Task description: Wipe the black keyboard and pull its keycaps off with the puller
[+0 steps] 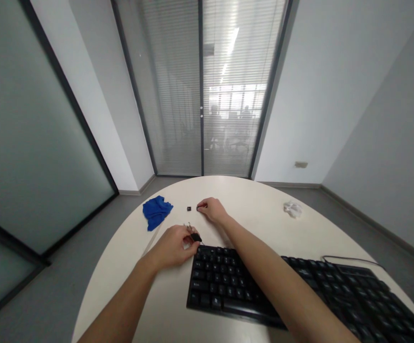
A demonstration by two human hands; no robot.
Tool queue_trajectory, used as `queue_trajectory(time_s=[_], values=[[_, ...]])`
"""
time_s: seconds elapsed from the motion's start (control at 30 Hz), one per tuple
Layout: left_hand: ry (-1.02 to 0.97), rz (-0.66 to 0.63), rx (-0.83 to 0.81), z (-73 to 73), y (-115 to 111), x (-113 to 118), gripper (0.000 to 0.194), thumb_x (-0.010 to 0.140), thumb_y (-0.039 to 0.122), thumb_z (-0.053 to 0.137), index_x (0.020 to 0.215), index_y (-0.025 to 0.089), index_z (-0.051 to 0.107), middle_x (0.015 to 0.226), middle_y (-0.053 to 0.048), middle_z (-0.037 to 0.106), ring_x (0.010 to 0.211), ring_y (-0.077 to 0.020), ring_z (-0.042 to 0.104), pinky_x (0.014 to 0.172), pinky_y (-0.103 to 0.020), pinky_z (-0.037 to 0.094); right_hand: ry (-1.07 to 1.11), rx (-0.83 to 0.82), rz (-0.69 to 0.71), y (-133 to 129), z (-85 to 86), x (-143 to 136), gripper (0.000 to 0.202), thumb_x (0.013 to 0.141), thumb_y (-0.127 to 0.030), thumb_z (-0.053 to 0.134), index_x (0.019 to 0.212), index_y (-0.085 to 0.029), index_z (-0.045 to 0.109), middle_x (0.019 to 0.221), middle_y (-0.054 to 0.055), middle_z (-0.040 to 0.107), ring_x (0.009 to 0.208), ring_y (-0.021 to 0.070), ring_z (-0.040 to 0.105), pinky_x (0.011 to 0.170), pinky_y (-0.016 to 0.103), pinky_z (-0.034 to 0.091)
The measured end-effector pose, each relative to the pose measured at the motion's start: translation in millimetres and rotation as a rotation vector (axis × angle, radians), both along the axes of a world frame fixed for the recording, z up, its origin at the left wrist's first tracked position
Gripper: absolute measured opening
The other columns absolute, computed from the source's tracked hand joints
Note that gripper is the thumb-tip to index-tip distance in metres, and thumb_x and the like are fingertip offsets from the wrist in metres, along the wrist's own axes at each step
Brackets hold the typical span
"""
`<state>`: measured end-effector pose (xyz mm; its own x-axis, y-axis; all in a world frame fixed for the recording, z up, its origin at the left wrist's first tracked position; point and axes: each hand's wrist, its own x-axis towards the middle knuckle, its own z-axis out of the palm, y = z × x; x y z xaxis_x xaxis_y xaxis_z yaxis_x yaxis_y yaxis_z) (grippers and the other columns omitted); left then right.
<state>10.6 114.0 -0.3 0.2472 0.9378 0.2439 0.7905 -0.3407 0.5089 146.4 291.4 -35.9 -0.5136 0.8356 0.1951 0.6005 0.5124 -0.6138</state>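
Nearest the camera lies the black keyboard (228, 283), set at a slant across the round pale surface (121, 267), its right end running off toward the lower right corner, a thin cable (349, 259) looping behind it. Just past its top left corner, the left hand (173, 247) has its grip closed on a small wire tool with a black keycap (195, 237) caught in it; the cap is dark, squarish and tiny, hovering right at the keyboard's edge. Further out, the right hand (212, 209) reaches forward, fingertips pinched onto something small and dark against the surface; what it is, I cannot tell. Just left of it sits another loose black keycap (188, 208), alone. A crumpled blue cloth (156, 212) lies near the left rim, a white crumpled scrap (292, 208) well apart on the right. Between them, bare surface runs wide to the far curved edge.
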Motion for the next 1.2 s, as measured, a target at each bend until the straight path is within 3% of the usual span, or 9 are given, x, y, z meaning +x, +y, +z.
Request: queue_trajectory(time_s=[0.83,1.2], values=[[0.03,0.028,0.006,-5.1,1.2,-0.7,0.016,0.081,0.027,0.06,0.074,0.018,0.071,0.074,-0.005,0.071,0.07,-0.0186,0.064,0.069,-0.027,0.046,0.038,0.068,0.051,-6.2,-10.8,-11.2,0.024,0.088,-0.031,0.066,0.107,-0.022,0.076,0.099,0.005,0.077,0.089,0.0182,0.069,0.081,0.024,0.048],[0.027,0.023,-0.005,-8.8,2.0,-2.1,0.017,0.083,0.028,0.058,0.082,0.018,0.072,0.076,-0.004,0.071,0.071,-0.018,0.064,0.071,-0.027,0.045,0.037,0.072,0.07,-7.5,-12.2,-12.5,0.025,0.09,-0.033,0.063,0.107,-0.021,0.076,0.102,0.007,0.077,0.091,0.0187,0.069,0.083,0.025,0.047]])
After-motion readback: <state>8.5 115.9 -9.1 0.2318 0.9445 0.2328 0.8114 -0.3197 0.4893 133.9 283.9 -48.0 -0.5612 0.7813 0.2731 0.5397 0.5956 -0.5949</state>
